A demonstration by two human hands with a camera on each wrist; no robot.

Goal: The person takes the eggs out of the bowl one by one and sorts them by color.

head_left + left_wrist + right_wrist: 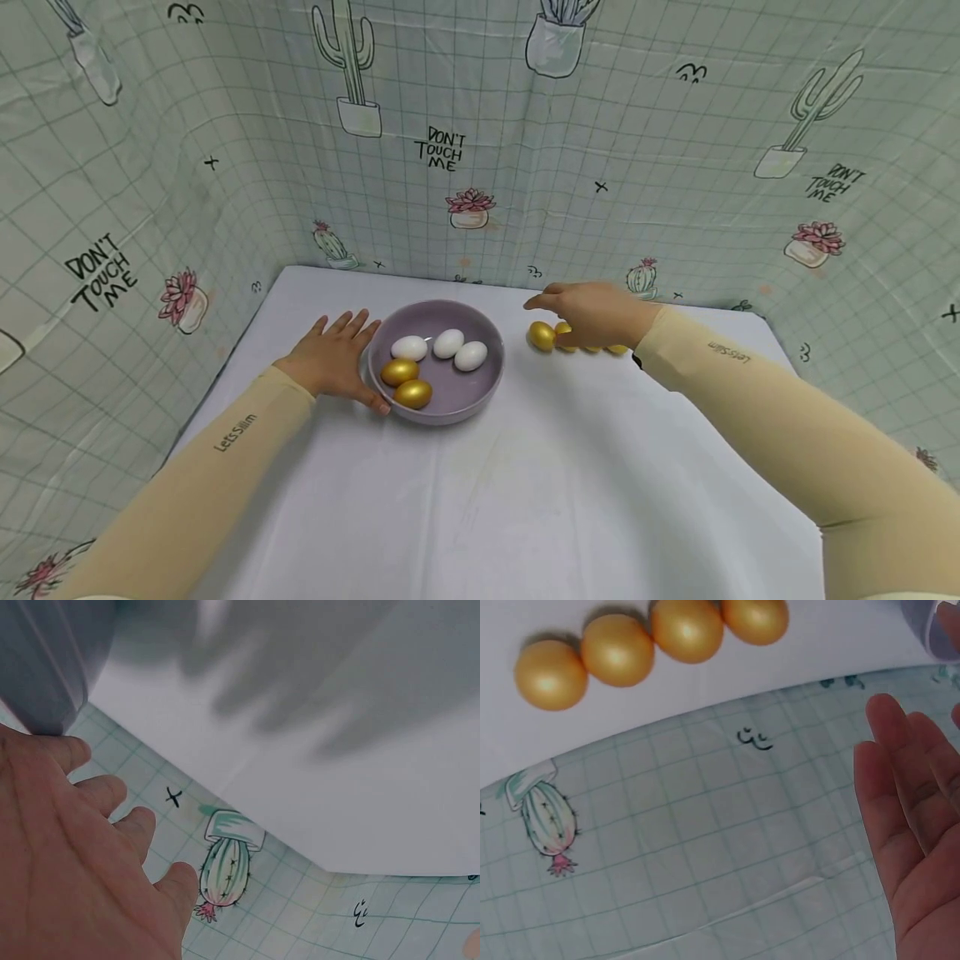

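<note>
A round purple bowl (pixel 461 400) stands on the white table, left of its middle. Inside lie three white eggs (pixel 448 343) and two golden eggs (pixel 413 393). My left hand (pixel 333 358) rests against the bowl's left side, fingers spread and straight. Right of the bowl, several golden eggs (pixel 542 336) lie in a row, touching one another; the right wrist view shows that row (pixel 687 630) unobstructed. My right hand (pixel 596 312) hovers over the row in the head view, partly covering it. Its fingers are extended, and nothing is between them.
The table (pixel 480 500) has a white cover. Behind it and at both sides hangs a checked cloth (pixel 480 108) printed with cacti and lettering, close to the table's back edge.
</note>
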